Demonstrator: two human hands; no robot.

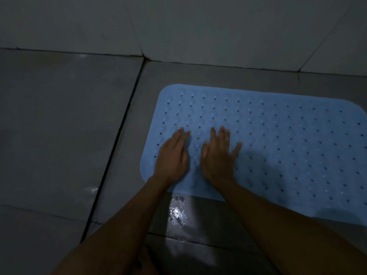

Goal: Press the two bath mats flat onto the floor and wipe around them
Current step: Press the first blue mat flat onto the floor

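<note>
While both palms lie flat on the mat, the left hand and right hand sit side by side near its left end, fingers straight and spread a little, gripping nothing, only pressing down. The mat is pale blue, rubbery-looking, with rounded corners and rows of small holes; it lies on the floor close to the wall, its right part running out of view. Only one mat shows. A wet patch glistens on the tile just beside the near edge, between the forearms. I judge that this water could let the mat slide under a hard push, or stop it gripping the tile, so an edge might lift again. The dim light could also hide any bubbles left unpressed.
</note>
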